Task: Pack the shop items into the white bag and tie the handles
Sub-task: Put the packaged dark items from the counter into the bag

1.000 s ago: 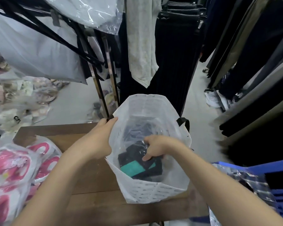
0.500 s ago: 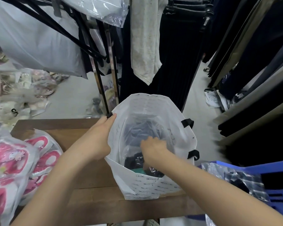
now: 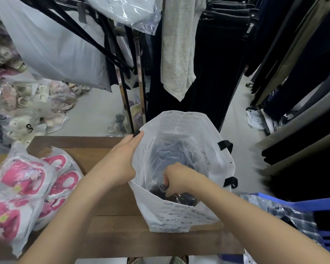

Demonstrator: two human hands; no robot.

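The white bag [image 3: 181,216] with black handles stands open on the right part of the wooden table [image 3: 111,204]. My left hand [image 3: 120,161] grips the bag's left rim and holds the mouth open. Inside the bag, my right hand [image 3: 176,178] is closed on a dark packed item in clear plastic [image 3: 181,197] that lies low in the bag. More dark wrapped goods show deeper inside. Two black handle loops [image 3: 226,144] hang on the bag's right side.
Packets of pink slippers [image 3: 23,187] lie on the table's left end. A blue plastic crate [image 3: 312,212] with a checked garment in plastic stands at the right. A clothes rack with dark trousers rises just behind the bag; bagged goods are piled on the floor at left.
My right hand has pushed the dark packet deeper into the bag; its green label is now hidden. The left hand stays on the rim.
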